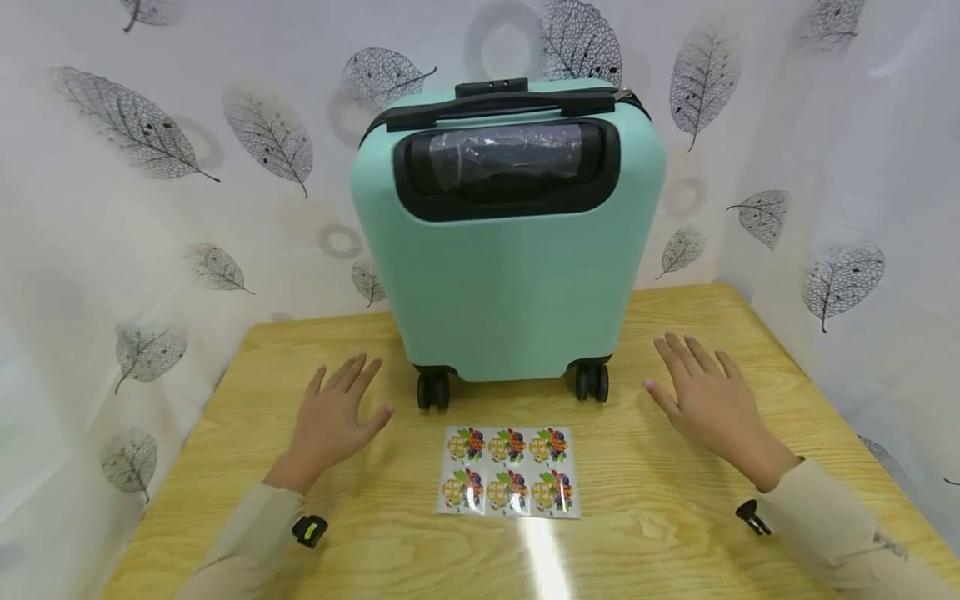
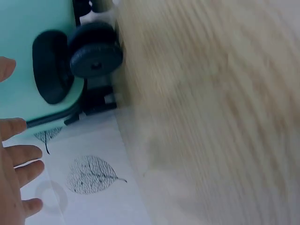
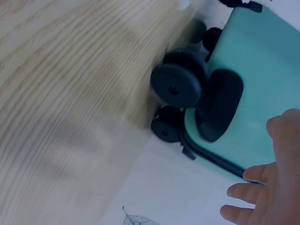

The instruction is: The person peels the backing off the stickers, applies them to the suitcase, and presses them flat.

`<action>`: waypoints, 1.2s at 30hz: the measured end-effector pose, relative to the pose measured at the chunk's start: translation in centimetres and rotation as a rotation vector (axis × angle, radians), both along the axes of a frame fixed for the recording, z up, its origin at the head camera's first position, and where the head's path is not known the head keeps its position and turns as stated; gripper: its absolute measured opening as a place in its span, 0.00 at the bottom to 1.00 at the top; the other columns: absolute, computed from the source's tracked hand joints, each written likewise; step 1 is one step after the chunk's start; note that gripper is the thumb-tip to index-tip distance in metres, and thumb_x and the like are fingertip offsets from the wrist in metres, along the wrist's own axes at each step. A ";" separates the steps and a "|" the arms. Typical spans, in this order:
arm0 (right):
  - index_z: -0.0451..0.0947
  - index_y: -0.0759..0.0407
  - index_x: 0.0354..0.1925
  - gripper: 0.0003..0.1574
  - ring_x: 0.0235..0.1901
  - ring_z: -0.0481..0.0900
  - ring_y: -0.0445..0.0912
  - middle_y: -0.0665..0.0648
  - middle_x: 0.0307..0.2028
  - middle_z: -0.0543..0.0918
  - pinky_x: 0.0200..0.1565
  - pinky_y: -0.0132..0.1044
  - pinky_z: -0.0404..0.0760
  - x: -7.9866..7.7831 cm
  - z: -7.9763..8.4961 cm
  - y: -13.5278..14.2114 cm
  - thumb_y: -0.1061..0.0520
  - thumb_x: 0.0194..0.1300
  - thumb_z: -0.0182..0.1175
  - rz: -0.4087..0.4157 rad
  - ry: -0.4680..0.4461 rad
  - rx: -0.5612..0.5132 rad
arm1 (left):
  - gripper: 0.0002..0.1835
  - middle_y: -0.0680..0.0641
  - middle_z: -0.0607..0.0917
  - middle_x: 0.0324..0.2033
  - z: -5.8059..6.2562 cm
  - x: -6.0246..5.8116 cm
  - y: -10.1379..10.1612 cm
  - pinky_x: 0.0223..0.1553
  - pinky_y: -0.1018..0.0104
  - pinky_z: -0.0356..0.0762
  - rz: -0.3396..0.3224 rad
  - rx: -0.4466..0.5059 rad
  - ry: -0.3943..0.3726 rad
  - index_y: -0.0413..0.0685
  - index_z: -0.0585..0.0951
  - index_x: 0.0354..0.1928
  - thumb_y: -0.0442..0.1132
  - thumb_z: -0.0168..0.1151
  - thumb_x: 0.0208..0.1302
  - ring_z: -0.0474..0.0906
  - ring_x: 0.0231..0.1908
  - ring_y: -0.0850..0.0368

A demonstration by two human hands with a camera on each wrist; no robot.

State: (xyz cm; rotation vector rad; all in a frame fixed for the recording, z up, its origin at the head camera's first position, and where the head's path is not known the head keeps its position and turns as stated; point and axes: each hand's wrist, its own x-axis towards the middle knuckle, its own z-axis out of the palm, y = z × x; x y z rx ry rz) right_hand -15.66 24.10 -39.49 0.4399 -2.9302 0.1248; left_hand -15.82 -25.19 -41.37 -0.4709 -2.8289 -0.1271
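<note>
A mint-green suitcase (image 1: 510, 292) stands upright on its wheels (image 1: 433, 390) at the back of the table, its telescopic handle (image 1: 506, 157) wrapped in clear plastic. In front of it lies a flat sheet of fruit stickers (image 1: 510, 472), printed in two rows. To the left of the sheet, my left hand (image 1: 330, 425) is held over the table with fingers spread, holding nothing. My right hand (image 1: 708, 408) is on the other side, fingers straight and likewise holding nothing. Both wrist views show the fingers apart from the suitcase's black wheels (image 2: 96, 54) (image 3: 176, 84).
The wooden table (image 1: 637, 533) is bounded at the back and sides by a pale curtain (image 1: 285, 242) with grey leaf prints. A black buckle strap (image 1: 309, 530) hangs at the left sleeve, and a similar black buckle (image 1: 752, 517) at the right.
</note>
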 end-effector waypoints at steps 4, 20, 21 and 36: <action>0.56 0.62 0.72 0.41 0.69 0.60 0.64 0.67 0.70 0.62 0.63 0.64 0.59 0.7 0.1 -1.5 0.40 0.72 0.49 0.046 0.050 0.001 | 0.39 0.39 0.71 0.66 -0.5 0.6 0.7 0.63 0.39 0.62 -0.042 0.044 0.035 0.50 0.65 0.71 0.60 0.59 0.61 0.72 0.62 0.40; 0.63 0.60 0.69 0.38 0.65 0.68 0.59 0.63 0.66 0.70 0.60 0.57 0.68 1.4 -0.4 -7.0 0.40 0.69 0.54 0.217 0.125 -0.044 | 0.34 0.42 0.70 0.67 -2.3 3.0 4.2 0.51 0.40 0.74 0.037 0.519 -0.376 0.48 0.65 0.70 0.53 0.59 0.66 0.74 0.60 0.41; 0.64 0.60 0.69 0.39 0.64 0.69 0.59 0.63 0.66 0.70 0.60 0.57 0.69 1.3 -0.5 -7.4 0.40 0.69 0.54 0.228 0.121 -0.049 | 0.34 0.42 0.71 0.67 -2.4 3.0 4.4 0.51 0.40 0.75 0.037 0.540 -0.393 0.49 0.65 0.70 0.52 0.60 0.66 0.74 0.60 0.41; 0.65 0.57 0.67 0.36 0.57 0.76 0.54 0.60 0.61 0.74 0.53 0.53 0.77 0.8 -3.1 -12.0 0.41 0.69 0.56 0.363 -0.029 -0.125 | 0.32 0.37 0.79 0.55 -4.7 2.3 5.8 0.50 0.46 0.78 -0.021 0.686 -0.511 0.43 0.68 0.67 0.46 0.64 0.64 0.78 0.52 0.40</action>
